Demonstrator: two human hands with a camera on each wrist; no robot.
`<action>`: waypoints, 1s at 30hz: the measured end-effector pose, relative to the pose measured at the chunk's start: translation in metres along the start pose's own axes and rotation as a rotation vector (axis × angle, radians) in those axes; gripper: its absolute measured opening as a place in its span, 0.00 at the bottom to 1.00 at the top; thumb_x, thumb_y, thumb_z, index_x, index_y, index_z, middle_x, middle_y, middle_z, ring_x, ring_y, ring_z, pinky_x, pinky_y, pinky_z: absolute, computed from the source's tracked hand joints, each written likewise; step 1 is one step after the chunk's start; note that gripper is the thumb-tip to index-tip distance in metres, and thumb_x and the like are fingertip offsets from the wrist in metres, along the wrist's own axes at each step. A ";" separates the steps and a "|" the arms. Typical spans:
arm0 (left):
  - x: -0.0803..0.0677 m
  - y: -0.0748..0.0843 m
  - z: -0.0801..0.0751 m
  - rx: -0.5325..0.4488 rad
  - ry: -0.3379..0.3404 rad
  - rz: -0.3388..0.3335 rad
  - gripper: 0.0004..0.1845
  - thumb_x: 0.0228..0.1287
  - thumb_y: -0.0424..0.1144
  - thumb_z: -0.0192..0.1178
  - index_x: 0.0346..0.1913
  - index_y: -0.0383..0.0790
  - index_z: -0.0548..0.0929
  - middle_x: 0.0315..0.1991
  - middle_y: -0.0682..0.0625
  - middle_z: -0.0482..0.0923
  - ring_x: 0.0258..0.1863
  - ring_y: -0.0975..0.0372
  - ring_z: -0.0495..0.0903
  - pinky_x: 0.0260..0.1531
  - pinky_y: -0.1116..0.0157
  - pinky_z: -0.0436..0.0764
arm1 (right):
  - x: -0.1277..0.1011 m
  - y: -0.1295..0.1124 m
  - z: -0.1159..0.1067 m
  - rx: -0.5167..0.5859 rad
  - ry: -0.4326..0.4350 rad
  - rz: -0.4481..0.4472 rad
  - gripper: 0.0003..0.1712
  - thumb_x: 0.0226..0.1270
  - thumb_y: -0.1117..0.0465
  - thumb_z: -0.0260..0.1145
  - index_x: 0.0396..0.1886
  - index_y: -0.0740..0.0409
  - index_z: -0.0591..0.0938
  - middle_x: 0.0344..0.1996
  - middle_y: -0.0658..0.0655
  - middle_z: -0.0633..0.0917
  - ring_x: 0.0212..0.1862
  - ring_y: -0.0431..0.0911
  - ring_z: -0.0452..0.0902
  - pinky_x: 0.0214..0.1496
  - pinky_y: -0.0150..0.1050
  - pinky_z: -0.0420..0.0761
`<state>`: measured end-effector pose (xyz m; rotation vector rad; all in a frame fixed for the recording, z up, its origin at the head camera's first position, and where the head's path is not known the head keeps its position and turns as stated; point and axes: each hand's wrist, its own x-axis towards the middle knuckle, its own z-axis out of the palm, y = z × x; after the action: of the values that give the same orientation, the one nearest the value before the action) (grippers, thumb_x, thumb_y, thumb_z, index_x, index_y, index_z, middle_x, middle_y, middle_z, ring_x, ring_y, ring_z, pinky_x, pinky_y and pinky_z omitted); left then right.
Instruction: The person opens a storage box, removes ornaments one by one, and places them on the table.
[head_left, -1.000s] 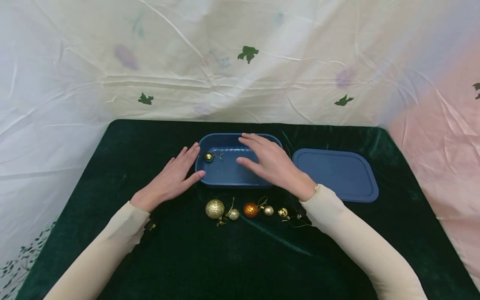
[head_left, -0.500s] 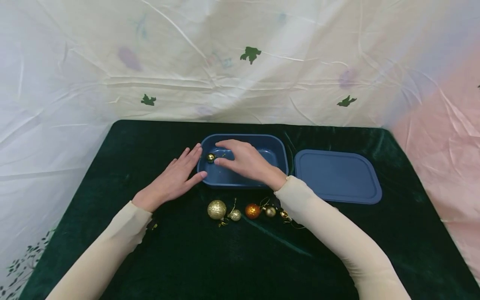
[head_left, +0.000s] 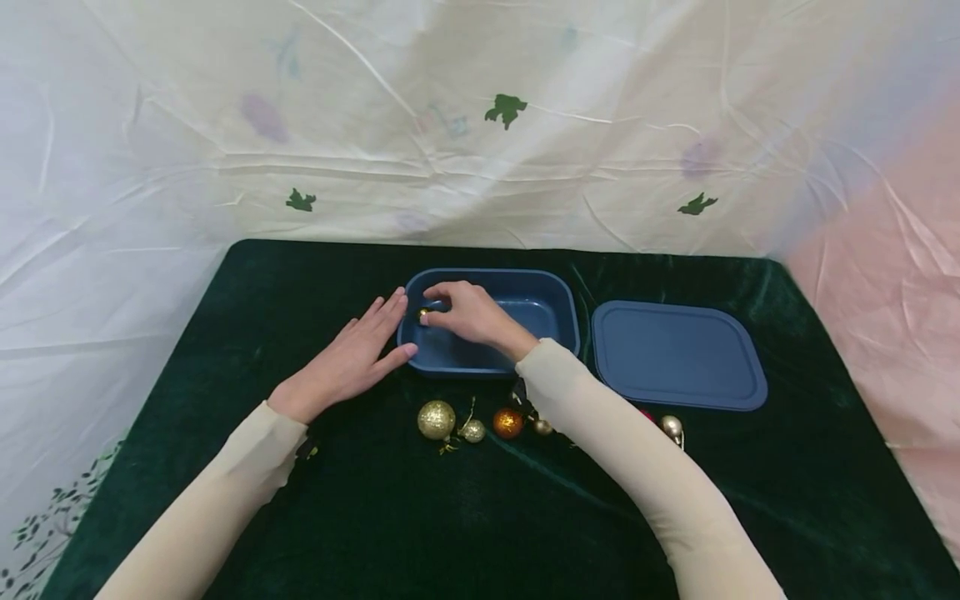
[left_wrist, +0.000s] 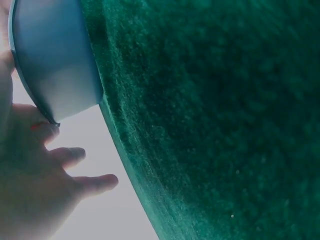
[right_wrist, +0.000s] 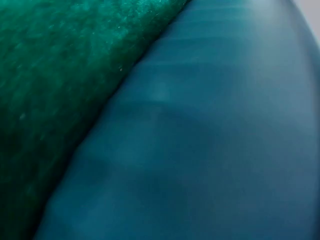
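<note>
Mostly hidden under the right hand (head_left: 468, 315), whose curled fingers pinch it, a small gold bauble (head_left: 423, 313) sits inside the blue container (head_left: 551, 293); left hand (head_left: 352, 358) flat, fingers straight against its outer wall

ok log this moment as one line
right hand: pinches small gold bauble in blue box | left hand: flat against box

A bench (head_left: 247, 500) draped in dark green velvet fills the lower part of the head view, its far edge running straight below a backdrop. The backdrop is a creased white sheet (head_left: 150, 125) with small green leaf shapes (head_left: 506, 108) and faint purple blotches. On the right hangs a pale pink sheet (head_left: 892, 283). Soft, even light; a leafy sprig print (head_left: 45, 533) shows at the lower left.
</note>
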<state>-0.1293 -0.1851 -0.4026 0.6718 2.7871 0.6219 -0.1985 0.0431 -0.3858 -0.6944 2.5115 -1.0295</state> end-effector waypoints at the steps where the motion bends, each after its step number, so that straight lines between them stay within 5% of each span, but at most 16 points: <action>1: 0.000 0.000 0.000 -0.001 -0.003 -0.001 0.45 0.80 0.67 0.39 0.85 0.45 0.40 0.85 0.51 0.31 0.83 0.44 0.38 0.74 0.32 0.48 | 0.002 0.000 0.001 0.001 0.000 0.009 0.28 0.75 0.53 0.68 0.70 0.58 0.78 0.67 0.57 0.80 0.67 0.51 0.76 0.67 0.46 0.77; 30: 0.003 -0.001 0.003 -0.020 0.005 0.024 0.44 0.80 0.66 0.41 0.85 0.45 0.41 0.85 0.49 0.33 0.82 0.44 0.40 0.73 0.33 0.50 | 0.021 0.004 0.014 -0.158 0.002 0.028 0.20 0.74 0.59 0.69 0.62 0.61 0.84 0.58 0.59 0.86 0.55 0.50 0.81 0.60 0.46 0.78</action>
<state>-0.1314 -0.1830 -0.4058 0.7009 2.7782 0.6558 -0.2105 0.0259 -0.4006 -0.7002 2.6176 -0.8299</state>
